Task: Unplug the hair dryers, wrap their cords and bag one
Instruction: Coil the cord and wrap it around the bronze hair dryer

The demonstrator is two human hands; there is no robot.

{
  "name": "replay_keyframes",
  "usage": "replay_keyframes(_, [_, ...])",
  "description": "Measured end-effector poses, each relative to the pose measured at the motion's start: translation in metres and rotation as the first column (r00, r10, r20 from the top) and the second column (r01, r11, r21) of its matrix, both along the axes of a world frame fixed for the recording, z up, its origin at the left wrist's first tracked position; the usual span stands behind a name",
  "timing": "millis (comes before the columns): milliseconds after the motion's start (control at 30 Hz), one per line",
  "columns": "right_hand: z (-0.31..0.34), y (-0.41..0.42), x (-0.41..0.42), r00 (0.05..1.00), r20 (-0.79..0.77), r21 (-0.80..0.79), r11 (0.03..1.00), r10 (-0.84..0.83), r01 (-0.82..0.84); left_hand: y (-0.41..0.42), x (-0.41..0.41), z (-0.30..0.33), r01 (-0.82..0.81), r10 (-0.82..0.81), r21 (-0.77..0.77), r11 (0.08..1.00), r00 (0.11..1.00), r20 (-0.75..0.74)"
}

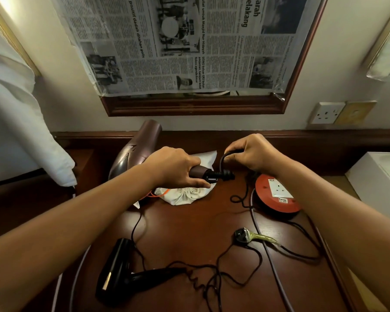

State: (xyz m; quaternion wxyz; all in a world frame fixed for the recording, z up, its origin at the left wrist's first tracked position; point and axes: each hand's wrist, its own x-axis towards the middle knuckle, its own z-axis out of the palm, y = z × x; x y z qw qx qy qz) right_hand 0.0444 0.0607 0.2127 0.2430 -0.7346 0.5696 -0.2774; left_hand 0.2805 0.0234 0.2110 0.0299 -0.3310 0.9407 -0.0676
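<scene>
Dark wooden table (189, 226) up against the wall, newspaper (178, 41) taped over the framed mirror above it. The brown hair dryer (133, 152) is at the back of the table, left hand (176, 167) wrapped around its handle. A black hair dryer (119, 271) lies near the front edge, its cord trailing loose to an unplugged plug (242, 235). Red extension reel (277, 194) sits to the right. White drawstring bag (187, 190) is under the brown dryer's handle. Right hand (252, 154) pinches the brown dryer's cord (222, 163) just past the handle, looks bent into a loop.
</scene>
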Motion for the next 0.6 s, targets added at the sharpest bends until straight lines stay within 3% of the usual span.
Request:
replay_keyframes(367, [-0.009, 0.006, 0.001, 0.959, -0.278, -0.407, 0.898, 0.053, -0.167, -0.001, -0.011, -0.009, -0.184, 0.18, 0.089, 0.979, 0.982, 0.054])
replay_keyframes(467, [-0.017, 0.012, 0.004, 0.961, -0.274, -0.429, 0.892, 0.022, -0.142, -0.003, -0.013, -0.016, -0.218, 0.214, 0.1, 0.971, 0.976, 0.045])
replay_keyframes(600, [-0.033, 0.023, 0.012, 0.988, -0.133, -0.443, 0.896, -0.075, 0.008, -0.005, -0.015, -0.019, -0.243, 0.242, 0.071, 0.967, 0.97, 0.026])
